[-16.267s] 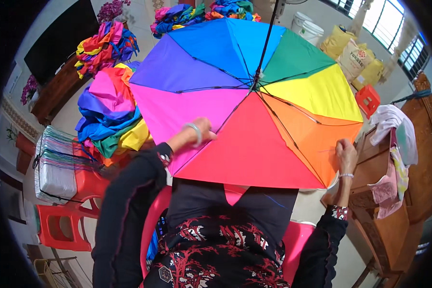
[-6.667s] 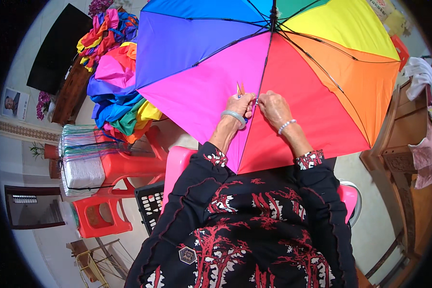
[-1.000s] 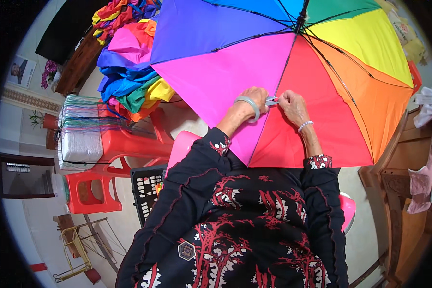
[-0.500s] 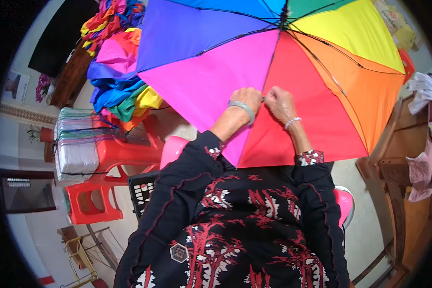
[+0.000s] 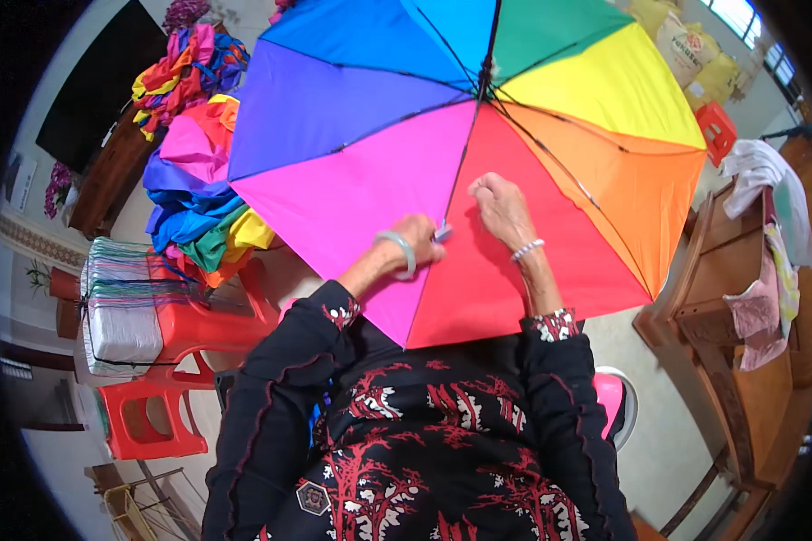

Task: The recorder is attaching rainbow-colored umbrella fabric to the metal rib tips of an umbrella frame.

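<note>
An open rainbow umbrella (image 5: pixel 343 203) lies in front of me with its inner side up, its dark ribs meeting at the black shaft (image 5: pixel 484 77). My left hand (image 5: pixel 410 242), with a pale bangle at the wrist, is closed at the seam between the pink and red panels. A small grey-blue piece, too small to name, sticks out of its fingers beside the rib. Over the red panel (image 5: pixel 478 288) is my right hand (image 5: pixel 503 212), wearing a beaded bracelet. Its fingers are pinched together, apart from the left hand; whatever they may hold is hidden.
On the left, a heap of multicoloured cloth (image 5: pixel 189 198) rests by red plastic stools (image 5: pixel 153 419) and a white bundle with coloured threads (image 5: pixel 122 311). Wooden furniture (image 5: pixel 722 352) draped with cloths (image 5: pixel 767 180) stands on the right. Bags (image 5: pixel 681 50) are at the far right.
My right hand has parted from the left, moving away from the rib over the red panel. My left hand stays at the seam. The view has shifted, showing more of the umbrella's far side.
</note>
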Demonstrator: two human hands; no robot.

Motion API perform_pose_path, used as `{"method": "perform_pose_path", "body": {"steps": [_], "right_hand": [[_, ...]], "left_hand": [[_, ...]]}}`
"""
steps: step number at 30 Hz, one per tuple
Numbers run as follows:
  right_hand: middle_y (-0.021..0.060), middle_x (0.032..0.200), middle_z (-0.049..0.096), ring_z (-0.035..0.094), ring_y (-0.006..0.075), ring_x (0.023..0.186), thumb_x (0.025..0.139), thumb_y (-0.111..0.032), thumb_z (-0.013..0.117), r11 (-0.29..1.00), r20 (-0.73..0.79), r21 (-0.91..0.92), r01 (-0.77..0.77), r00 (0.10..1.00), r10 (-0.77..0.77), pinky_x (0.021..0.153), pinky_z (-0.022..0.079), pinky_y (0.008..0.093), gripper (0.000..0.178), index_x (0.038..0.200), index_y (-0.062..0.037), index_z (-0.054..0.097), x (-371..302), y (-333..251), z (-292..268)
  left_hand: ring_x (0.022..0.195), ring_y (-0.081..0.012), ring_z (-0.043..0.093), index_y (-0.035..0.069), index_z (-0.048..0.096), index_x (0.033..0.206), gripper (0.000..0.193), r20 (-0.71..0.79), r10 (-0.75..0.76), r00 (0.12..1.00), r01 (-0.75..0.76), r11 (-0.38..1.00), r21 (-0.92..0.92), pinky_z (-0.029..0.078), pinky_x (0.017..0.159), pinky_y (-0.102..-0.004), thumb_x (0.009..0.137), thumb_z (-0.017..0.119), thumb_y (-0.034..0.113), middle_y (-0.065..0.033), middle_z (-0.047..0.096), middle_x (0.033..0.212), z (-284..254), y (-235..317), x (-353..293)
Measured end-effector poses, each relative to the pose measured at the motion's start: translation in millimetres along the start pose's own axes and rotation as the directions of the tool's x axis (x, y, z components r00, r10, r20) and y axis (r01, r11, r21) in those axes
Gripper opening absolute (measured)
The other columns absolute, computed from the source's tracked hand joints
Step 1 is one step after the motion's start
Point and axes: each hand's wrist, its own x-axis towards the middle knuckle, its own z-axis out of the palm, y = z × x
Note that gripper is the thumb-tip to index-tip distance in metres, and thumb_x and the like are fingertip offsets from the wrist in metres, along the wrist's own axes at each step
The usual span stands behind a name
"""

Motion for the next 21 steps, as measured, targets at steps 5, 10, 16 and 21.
{"method": "perform_pose_path", "body": {"steps": [5, 10, 16, 21], "right_hand": [[0.0053, 0.069, 0.056, 0.052, 0.0097, 0.057, 0.084, -0.007, 0.047, 0.974, -0.117, 0.192, 0.117, 0.988, -0.096, 0.050, 0.043, 0.0224, 0.011, 0.089, 0.0005, 0.054, -4.2, -90.3, -69.7], [0.0047, 0.069, 0.056, 0.051, 0.0083, 0.057, 0.085, -0.004, 0.046, 0.978, -0.356, 0.044, 0.205, 0.918, -0.177, 0.053, 0.043, 0.0208, 0.010, 0.089, 0.0021, 0.053, -45.6, -157.3, -132.8], [0.0053, 0.066, 0.055, 0.051, 0.0090, 0.058, 0.085, -0.007, 0.047, 0.946, -0.480, -0.312, -0.086, 0.874, -0.079, 0.052, 0.042, 0.0225, 0.010, 0.085, 0.0013, 0.053, -58.3, -111.2, -197.2], [0.0193, 0.070, 0.058, 0.059, 0.0320, 0.068, 0.080, -0.016, 0.046, 0.518, -0.553, -0.741, -0.426, 0.826, -0.112, 0.061, 0.044, 0.0402, 0.017, 0.084, -0.0030, 0.057, -57.5, 19.2, -239.7]], "left_hand": [[0.060, -0.0335, 0.060, -0.002, 0.061, 0.067, 0.024, 0.007, 0.092, 0.996, -0.092, 0.988, 0.121, 0.048, 0.055, -0.0415, 0.061, 0.061, 0.021, -0.0229, 0.057, 0.062, -26.8, -8.6, 5.5], [0.068, -0.0300, 0.062, 0.004, 0.065, 0.073, 0.019, -0.070, 0.017, 0.997, 0.018, 0.877, 0.481, 0.050, 0.058, -0.0387, 0.068, 0.059, 0.021, -0.0174, 0.062, 0.071, -102.9, -34.6, 16.3], [0.078, -0.0297, 0.063, 0.009, 0.066, 0.083, 0.020, -0.308, -0.054, 0.950, 0.259, 0.686, 0.679, 0.051, 0.065, -0.0398, 0.077, 0.053, 0.024, -0.0143, 0.064, 0.080, -128.3, -59.2, 31.1], [0.071, -0.0346, 0.061, 0.005, 0.063, 0.077, 0.018, -0.124, 0.208, 0.970, -0.139, 0.898, 0.417, 0.048, 0.061, -0.0418, 0.072, 0.057, 0.022, -0.0179, 0.061, 0.075, -81.8, -28.1, 34.2]]}}
